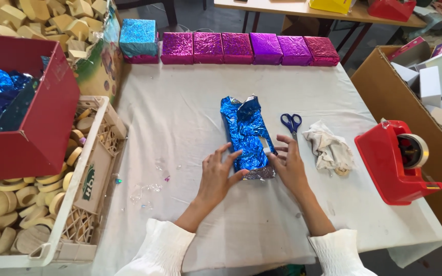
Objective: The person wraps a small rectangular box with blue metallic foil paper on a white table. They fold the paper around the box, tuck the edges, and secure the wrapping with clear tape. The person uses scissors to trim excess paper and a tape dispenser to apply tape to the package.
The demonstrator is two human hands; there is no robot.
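Both forearms come up from the bottom of the frame in white sleeves and converge at mid-frame on a box wrapped in blue foil (245,134), which lies lengthwise on the white-covered bench (180,117). The left hand (218,176) lies flat, palm down, its fingers (231,156) spread and pressing the lower left edge of the foil; it grips nothing. The right hand (288,166) leans against the lower right side, fingers slightly curled and open, touching the foil near a strip of clear tape. Blue-handled scissors (291,123) lie just right of the box, a crumpled cloth (328,147) beyond them, and a red tape dispenser (396,161) at the right edge.
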